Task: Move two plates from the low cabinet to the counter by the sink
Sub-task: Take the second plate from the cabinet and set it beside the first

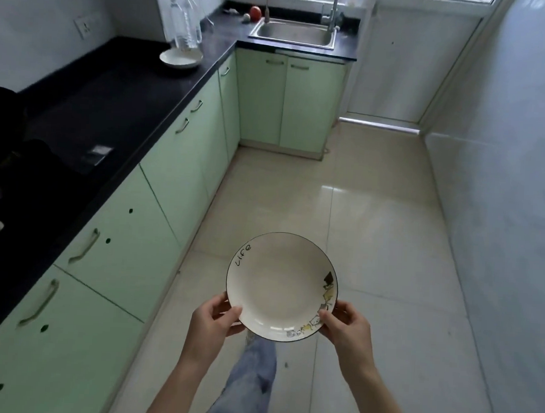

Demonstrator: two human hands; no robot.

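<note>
— Where is the plate?

— A round cream ceramic plate with a thin dark rim point(281, 286), the word "life" written near its upper left edge and small cartoon figures along its lower right edge, is held level in the air above the pale tiled floor point(375, 231), between both hands.

— How do the hands hold it?

— The left hand point(213, 322) clasps the near left edge, thumb lying on top of the rim. The right hand point(345, 327) clasps the near right edge the same way, thumb over the cartoon figures. Both are closed on the plate.

— And the other plate?

— A second round white plate point(180, 58) lies on the black stone counter point(118, 101), well ahead on the left, just in front of two clear plastic bottles point(185, 25).

— What lies around that?

— A steel sink point(294, 33) with a tall tap is set in the counter at the far end, with a red round fruit point(255, 12) to its left. Pale green cabinet doors point(177, 168) with metal handles run below the counter. A leg in blue jeans point(247, 380) shows under the held plate.
</note>
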